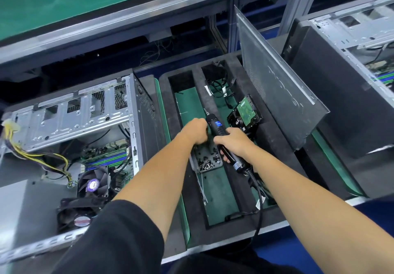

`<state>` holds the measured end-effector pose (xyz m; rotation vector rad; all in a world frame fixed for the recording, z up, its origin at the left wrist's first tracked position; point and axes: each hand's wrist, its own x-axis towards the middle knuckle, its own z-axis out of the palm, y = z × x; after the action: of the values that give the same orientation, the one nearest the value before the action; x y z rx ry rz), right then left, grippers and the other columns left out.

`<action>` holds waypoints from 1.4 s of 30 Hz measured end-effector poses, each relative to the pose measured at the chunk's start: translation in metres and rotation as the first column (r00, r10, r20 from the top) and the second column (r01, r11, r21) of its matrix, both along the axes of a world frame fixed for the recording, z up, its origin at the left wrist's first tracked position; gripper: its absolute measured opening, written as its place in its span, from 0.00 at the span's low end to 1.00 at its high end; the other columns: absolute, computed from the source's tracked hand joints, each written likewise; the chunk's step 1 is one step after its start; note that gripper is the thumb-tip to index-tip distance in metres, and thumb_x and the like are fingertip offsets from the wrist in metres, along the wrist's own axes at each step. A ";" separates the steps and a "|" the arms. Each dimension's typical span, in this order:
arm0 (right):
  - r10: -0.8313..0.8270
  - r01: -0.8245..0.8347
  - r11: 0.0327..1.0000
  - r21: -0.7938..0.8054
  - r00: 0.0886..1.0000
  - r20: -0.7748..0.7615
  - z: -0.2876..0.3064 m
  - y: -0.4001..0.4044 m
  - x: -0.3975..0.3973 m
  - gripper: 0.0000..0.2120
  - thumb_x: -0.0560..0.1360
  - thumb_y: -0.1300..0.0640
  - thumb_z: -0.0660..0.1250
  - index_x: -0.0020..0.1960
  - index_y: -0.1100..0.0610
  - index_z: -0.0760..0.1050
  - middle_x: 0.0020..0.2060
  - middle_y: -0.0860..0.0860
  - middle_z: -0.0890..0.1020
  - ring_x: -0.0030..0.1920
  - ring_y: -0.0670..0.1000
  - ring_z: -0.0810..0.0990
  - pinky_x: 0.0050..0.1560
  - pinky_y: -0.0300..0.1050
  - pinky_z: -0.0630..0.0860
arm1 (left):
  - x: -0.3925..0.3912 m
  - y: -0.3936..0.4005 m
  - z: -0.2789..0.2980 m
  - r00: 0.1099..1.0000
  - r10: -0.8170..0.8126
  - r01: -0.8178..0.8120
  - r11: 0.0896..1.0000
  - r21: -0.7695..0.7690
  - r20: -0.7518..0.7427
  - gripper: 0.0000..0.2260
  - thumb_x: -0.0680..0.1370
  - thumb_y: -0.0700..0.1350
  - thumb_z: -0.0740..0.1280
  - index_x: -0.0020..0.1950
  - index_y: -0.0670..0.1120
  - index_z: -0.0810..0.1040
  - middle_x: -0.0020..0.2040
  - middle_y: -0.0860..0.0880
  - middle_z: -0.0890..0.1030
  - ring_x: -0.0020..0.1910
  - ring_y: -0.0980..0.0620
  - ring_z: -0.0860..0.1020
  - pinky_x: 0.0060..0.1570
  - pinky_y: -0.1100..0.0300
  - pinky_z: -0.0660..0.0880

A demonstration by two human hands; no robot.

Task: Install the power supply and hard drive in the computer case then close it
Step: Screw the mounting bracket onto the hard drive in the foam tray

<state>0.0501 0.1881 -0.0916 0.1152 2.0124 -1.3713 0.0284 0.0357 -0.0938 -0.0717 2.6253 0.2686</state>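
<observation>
An open computer case (85, 116) lies on its side at the left, its motherboard, fans and yellow power cables exposed. My right hand (233, 143) grips a black electric screwdriver (218, 127) over a black foam tray (275, 146). My left hand (195, 132) is curled beside the screwdriver's tip, just above a small dish of black screws (207, 163); whether it holds anything is hidden. A hard drive (245, 114) leans green board up in the tray's right slot. The grey side panel (275, 82) stands tilted against the tray's right side.
A second open case (341, 45) stands at the right. Black cables (221, 90) lie in the tray's far slot. The screwdriver's cord (259, 201) trails down toward me. A green conveyor shelf (64, 3) runs across the back.
</observation>
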 end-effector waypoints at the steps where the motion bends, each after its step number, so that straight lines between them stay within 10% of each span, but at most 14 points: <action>1: -0.005 0.006 1.000 -0.008 1.000 0.009 0.000 0.000 0.000 0.08 0.71 0.59 0.69 0.45 0.60 0.71 0.28 0.57 0.77 0.23 0.56 0.76 0.24 0.43 0.73 | -0.003 -0.002 0.003 0.999 -0.033 0.033 0.999 0.000 -0.002 0.09 0.73 0.36 0.63 0.33 0.42 0.67 0.36 0.45 0.73 0.37 0.43 0.73 0.35 0.56 0.69; 22: -0.042 0.050 0.994 -0.098 0.995 0.091 -0.009 0.002 -0.001 0.11 0.68 0.60 0.69 0.47 0.61 0.71 0.24 0.55 0.76 0.21 0.55 0.74 0.23 0.43 0.73 | 0.022 0.003 -0.008 0.972 -0.187 0.207 0.967 -0.147 0.140 0.12 0.76 0.35 0.61 0.59 0.41 0.74 0.54 0.43 0.78 0.51 0.42 0.78 0.47 0.52 0.75; 42: -0.034 0.041 0.996 -0.084 0.996 0.080 -0.004 0.002 -0.001 0.11 0.69 0.61 0.68 0.48 0.62 0.71 0.27 0.57 0.77 0.22 0.55 0.74 0.24 0.43 0.73 | 0.034 0.023 -0.056 0.995 0.051 -0.056 0.996 0.062 0.088 0.13 0.81 0.40 0.57 0.63 0.40 0.73 0.61 0.42 0.77 0.59 0.43 0.76 0.57 0.54 0.73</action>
<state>0.0491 0.1898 -0.0955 0.1668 1.8929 -1.4522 0.0621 0.0587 -0.1501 -0.1289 2.5296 0.3607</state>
